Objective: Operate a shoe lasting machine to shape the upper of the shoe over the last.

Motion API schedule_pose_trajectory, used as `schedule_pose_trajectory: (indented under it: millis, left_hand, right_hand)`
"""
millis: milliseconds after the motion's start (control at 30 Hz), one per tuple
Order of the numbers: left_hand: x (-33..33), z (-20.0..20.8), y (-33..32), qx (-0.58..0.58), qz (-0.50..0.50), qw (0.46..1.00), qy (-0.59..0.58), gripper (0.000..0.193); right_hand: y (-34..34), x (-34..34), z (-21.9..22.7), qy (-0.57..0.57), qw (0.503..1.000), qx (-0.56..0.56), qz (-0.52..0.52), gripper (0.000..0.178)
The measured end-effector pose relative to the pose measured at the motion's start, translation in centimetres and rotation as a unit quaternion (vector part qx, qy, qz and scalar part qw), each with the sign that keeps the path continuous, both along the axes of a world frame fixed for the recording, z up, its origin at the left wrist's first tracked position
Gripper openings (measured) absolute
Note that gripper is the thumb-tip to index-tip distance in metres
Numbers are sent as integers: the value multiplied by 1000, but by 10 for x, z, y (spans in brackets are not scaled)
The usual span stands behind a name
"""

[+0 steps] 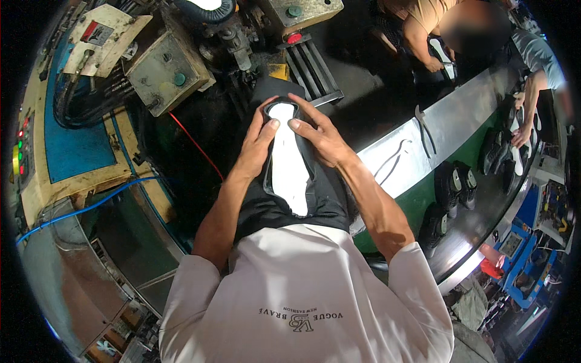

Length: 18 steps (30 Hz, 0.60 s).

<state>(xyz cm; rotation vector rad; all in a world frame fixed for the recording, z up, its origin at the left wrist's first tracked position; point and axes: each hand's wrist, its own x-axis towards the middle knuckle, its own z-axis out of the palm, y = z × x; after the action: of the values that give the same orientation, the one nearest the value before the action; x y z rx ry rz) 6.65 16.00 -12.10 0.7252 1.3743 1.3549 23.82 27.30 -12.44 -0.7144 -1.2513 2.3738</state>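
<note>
Blk shoe (310,169), wht sole (287,160)

Pliers (422,121) on a metal bench (466,115), blue hose (77,212) and grimy control box (164,71) at left

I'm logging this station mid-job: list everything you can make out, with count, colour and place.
Shoe piece: one, black with white, centre, between both hands
Metal ledge: one, silver, right
Pliers: at least one, dark, on the ledge
Finished-looking shoes: at least four, black, right
Control boxes: two, beige, upper left and top
Panel: one, blue, left
Hose: one, blue, left
Cord: one, red, left of centre
Co-workers: two, tan and grey tops, upper right
Small clutter: uncountable, mixed, lower right
Shirt: one, white, bottom centre
Left hand, right hand: bare, gripping the shoe piece
</note>
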Motion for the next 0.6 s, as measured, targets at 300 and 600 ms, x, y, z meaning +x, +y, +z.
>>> schedule_pose_trajectory:
  millis: [300, 600]
  left_hand:
    - [12, 4, -12, -129, 19, 991, -21, 78]
    - [15, 7, -92, -177, -102, 978, -34, 86]
  right_hand:
    - [-27, 19, 4, -154, 976, 152, 2, 114]
    - [-37, 66, 39, -232, 956, 107, 144, 98]
